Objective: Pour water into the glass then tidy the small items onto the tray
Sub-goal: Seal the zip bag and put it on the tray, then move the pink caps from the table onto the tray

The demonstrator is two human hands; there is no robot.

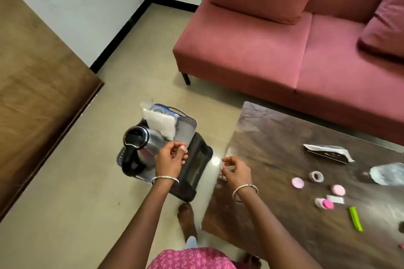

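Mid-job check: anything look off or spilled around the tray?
The tray sits skewed on the small black stand, overhanging its edges, and the kettle and a plastic bag crowd it. No spill shows.

We see a rose-red sofa (284, 50), a dark brown veined table (273, 159), a silver-and-black kettle (140, 148), a grey tray (192, 122), pale pink lids (297, 182), a lime-green clip (355, 218) and a pink garment (192, 260) with white squiggles.

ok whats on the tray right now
A kettle and a white packet sit on the tray. The left hand covers its near part, so anything there is hidden.
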